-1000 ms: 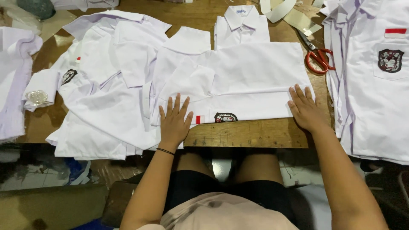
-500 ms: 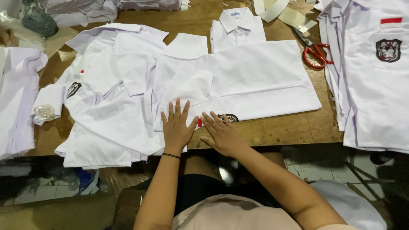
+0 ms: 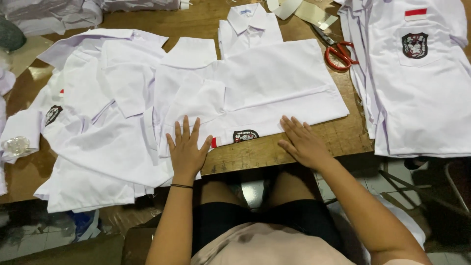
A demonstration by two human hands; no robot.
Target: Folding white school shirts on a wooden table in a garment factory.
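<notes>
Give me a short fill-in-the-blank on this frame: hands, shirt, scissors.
1. The left hand lies flat on the folded white shirt, with a thin black band at its ____.
2. The scissors have ____ handles.
3. The right hand rests at the shirt's near edge, on the ____ table.
4. Both hands have their fingers ____, holding nothing.

Missing words: wrist; red; wooden; spread
</notes>
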